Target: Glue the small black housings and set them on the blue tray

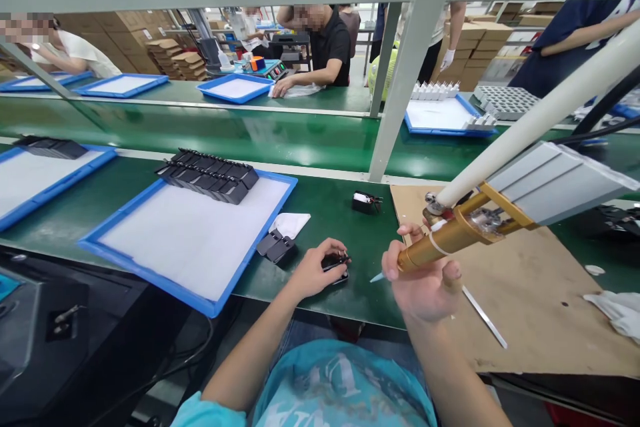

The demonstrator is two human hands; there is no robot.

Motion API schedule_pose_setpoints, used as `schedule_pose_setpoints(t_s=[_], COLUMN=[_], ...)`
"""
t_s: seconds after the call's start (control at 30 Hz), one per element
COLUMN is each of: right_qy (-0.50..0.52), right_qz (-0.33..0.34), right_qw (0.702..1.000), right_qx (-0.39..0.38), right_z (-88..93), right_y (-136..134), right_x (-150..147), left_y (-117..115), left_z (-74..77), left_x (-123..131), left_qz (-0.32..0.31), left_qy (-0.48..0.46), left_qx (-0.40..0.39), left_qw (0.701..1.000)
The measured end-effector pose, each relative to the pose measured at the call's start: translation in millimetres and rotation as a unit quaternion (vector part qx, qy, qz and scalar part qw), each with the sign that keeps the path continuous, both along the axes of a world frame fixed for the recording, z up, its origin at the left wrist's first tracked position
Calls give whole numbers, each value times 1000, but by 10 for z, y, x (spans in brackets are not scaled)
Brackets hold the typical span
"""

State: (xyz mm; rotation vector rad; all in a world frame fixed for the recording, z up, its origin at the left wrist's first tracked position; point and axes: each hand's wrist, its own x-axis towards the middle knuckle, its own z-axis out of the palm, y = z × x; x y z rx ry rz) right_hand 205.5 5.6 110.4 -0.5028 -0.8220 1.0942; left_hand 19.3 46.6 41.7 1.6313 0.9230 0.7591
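Note:
My left hand [313, 272] is closed on a small black plastic case [341, 273] near the table's front edge. Much of that case is covered by my fingers. My right hand [423, 293] is wrapped around a gold-coloured glue dispenser [434, 247], whose pale blue nozzle [377, 277] points left toward the case, a short distance from it. To the left of my left hand sit black case parts [277, 248] beside a white piece [291, 224]. Farther back stands another black case [365, 203] with white material inside and wire ends at its side.
A blue-rimmed tray [215, 307] bears rows of black cases [210, 175]. Brown cardboard [540, 307] lies at right with a thin metal strip [484, 317]. A slanted white tube [540, 113] and a frame post [400, 80] rise ahead. Co-workers sit across the green line.

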Motion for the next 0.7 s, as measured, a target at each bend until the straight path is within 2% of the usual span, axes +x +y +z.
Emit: schedule_pose_setpoints(t_s=[0.1,0.27,0.47,0.57,0.7], right_qy=[-2,2,25,30,17], right_qz=[8,9,17,25,27], right_qw=[1000,1000,1000,999,999], right_qx=[8,11,1,8,9], right_z=[-20,-46,-85,-90,-86], right_y=[-3,3,-5,-14,-20], right_x=[38,72,102,111,113], left_y=[-22,-45,-111,-171,-267], left_z=[14,72,227,221,133], left_x=[-12,-59,-151,-157,-54], left_qz=[33,-53,-117,-100,-29], left_qy=[40,35,163,218,242], left_qx=[73,64,191,248,325], left_qw=[996,996,961,939,914])
